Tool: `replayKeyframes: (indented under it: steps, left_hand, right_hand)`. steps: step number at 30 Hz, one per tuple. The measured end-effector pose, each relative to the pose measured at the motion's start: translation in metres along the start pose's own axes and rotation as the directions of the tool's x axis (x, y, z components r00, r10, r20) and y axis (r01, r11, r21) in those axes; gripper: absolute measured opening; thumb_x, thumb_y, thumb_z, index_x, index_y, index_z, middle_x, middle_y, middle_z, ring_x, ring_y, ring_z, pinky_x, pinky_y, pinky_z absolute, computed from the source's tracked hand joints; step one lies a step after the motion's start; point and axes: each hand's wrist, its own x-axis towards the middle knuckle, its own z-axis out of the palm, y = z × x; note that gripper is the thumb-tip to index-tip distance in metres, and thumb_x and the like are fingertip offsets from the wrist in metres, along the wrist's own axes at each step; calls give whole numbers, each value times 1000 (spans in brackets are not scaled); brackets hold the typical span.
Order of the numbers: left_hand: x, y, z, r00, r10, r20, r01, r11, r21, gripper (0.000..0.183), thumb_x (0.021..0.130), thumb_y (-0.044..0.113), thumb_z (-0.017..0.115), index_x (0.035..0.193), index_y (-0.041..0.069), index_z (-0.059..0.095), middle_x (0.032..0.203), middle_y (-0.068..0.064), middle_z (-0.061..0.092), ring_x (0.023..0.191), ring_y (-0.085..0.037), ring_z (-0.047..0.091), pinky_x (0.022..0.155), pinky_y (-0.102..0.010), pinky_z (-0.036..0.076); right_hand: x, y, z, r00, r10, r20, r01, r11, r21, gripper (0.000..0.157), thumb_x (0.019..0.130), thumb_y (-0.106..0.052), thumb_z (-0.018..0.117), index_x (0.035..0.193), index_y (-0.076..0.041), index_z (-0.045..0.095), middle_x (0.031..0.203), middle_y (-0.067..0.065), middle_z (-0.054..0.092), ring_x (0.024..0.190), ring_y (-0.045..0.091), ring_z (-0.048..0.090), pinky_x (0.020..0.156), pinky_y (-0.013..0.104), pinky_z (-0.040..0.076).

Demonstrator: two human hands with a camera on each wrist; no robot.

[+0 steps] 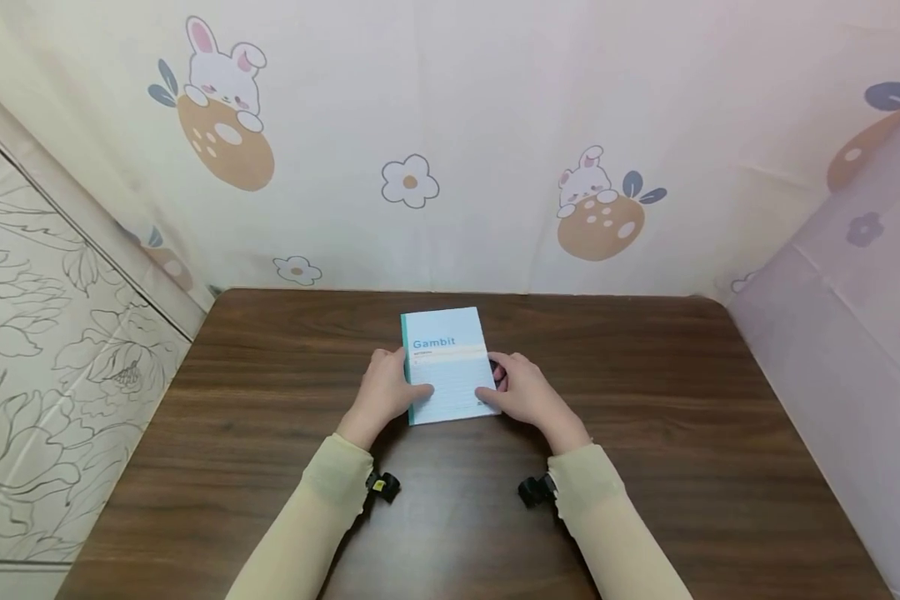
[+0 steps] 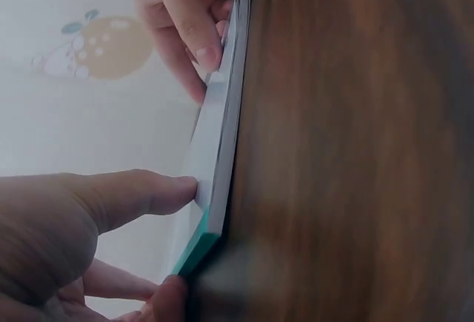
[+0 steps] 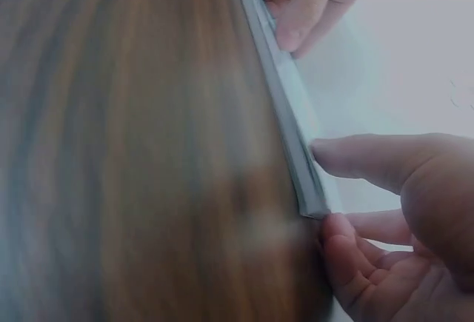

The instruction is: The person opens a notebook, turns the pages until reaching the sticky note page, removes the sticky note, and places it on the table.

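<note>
Here, the left hand pinched the notebook at its teal spine and the right hand pinched the opposite side, 2 thumbs on the cover. It was near the far edge of the table, before a rabbit-print cloth.

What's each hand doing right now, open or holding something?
Left hand: holding the notebook by its teal spine side.
Right hand: holding the same notebook by the opposite side.

notebook: smooth paper | tabletop: wood-grained, soft sheen | backdrop: matt cloth
</note>
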Motion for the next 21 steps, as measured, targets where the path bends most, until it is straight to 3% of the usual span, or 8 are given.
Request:
replayKeyframes:
  steps: [8, 21]
  left_hand:
    - [-7, 12, 12, 998, 59, 21, -59, 998, -8, 84, 90, 25, 91, 155, -11, 52, 139, -30, 57, 119, -38, 61, 102, -51, 56]
    - [-10, 17, 14, 993, 119, 15, -119, 993, -4, 80, 92, 21, 88, 157, -8, 51, 146, -29, 56, 121, -37, 63, 104, -50, 56]
  right_hand:
    - [-9, 11, -13, 999, 20, 26, -20, 1000, -1, 73, 98, -27, 84, 155, 7, 52, 98, 9, 58, 78, 18, 53, 72, 34, 48]
    - [-17, 20, -10, 998, 58, -24, -55, 995, 87, 85, 94, -29, 88, 161, 1, 46, 91, 7, 59, 75, 18, 55, 68, 32, 48]
